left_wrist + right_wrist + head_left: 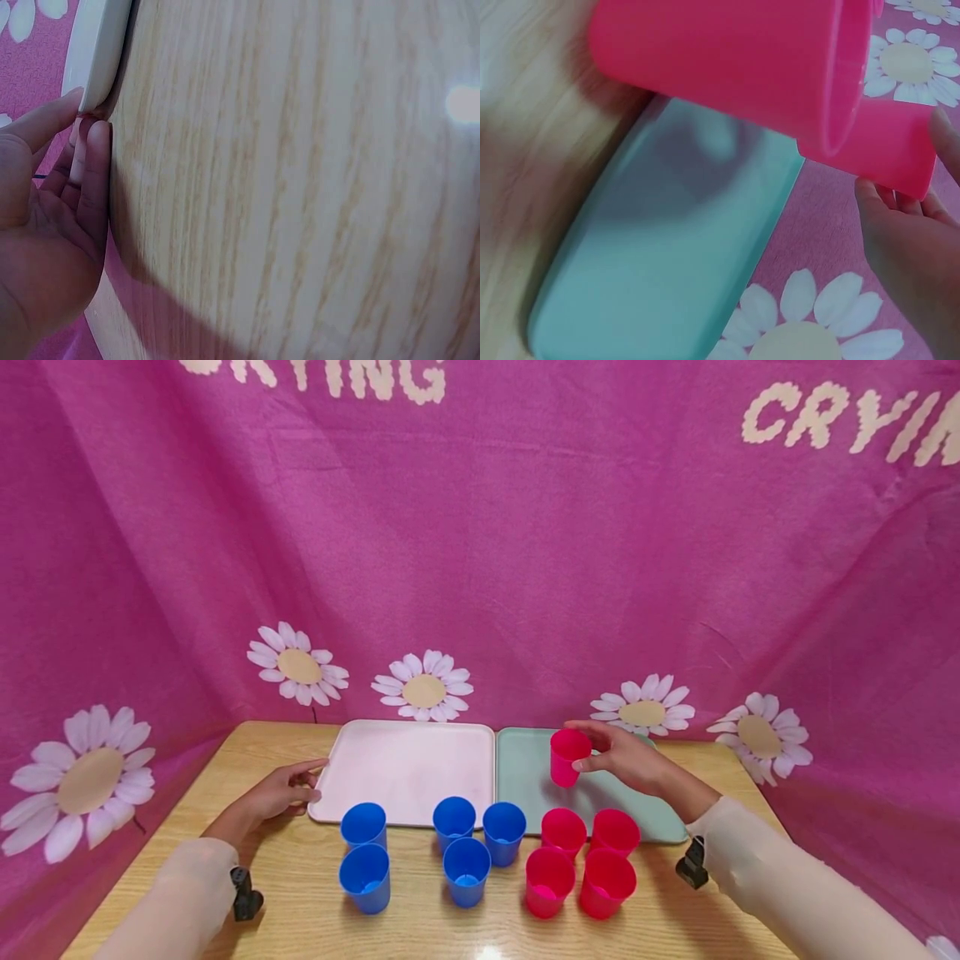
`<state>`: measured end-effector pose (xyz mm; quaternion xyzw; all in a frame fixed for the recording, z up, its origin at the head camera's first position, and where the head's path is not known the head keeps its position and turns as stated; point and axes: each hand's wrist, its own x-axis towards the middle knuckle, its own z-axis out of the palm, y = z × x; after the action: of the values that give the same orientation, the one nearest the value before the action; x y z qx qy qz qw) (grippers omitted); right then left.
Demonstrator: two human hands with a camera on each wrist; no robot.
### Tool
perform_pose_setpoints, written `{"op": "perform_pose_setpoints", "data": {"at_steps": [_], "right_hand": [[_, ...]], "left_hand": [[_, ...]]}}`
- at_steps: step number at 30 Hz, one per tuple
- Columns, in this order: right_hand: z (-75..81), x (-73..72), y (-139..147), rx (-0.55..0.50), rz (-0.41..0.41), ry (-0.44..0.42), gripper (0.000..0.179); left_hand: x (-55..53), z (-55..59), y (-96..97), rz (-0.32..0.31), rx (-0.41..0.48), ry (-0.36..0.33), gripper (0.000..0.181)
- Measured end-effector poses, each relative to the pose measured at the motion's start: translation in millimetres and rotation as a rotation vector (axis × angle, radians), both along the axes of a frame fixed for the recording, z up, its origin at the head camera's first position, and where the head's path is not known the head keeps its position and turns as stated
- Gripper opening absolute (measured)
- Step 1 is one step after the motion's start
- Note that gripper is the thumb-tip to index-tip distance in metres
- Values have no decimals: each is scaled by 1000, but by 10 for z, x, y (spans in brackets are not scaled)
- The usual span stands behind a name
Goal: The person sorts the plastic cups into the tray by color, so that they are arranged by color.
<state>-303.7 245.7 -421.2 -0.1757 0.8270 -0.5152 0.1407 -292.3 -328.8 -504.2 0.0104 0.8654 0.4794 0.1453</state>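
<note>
My right hand (618, 756) grips a pink cup (569, 760) around its side, held above the green tray (525, 750) at the right. In the right wrist view the held cup (885, 150) is partly hidden behind a nearer pink cup (727, 60). At the far left, my left hand (273, 791) is at the side edge of the white tray (412, 768). The left wrist view shows its fingertips pinching that tray's rim (101, 67).
Several blue cups (467, 872) stand upright in front of the white tray. Several pink cups (549, 883) stand close together in front of the green one. Both trays lie side by side on the wooden table (300, 910), against a magenta cloth (480, 568) with daisies.
</note>
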Motion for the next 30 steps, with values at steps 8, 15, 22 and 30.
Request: {"op": "perform_pose_setpoints", "data": {"at_steps": [8, 15, 22, 30], "right_hand": [[37, -159, -275, -61, 14, -106, 74], [64, -274, -549, -85, 2, -159, 73], [57, -383, -781, -134, 11, -191, 71], [55, -502, -1044, -156, 13, -225, 72]], "left_hand": [[7, 7, -17, 6, -9, 2, 69], [3, 2, -12, 15, -9, -1, 69], [-6, -5, -7, 12, -14, 0, 67], [-23, -8, 6, 8, -5, -3, 69]]}}
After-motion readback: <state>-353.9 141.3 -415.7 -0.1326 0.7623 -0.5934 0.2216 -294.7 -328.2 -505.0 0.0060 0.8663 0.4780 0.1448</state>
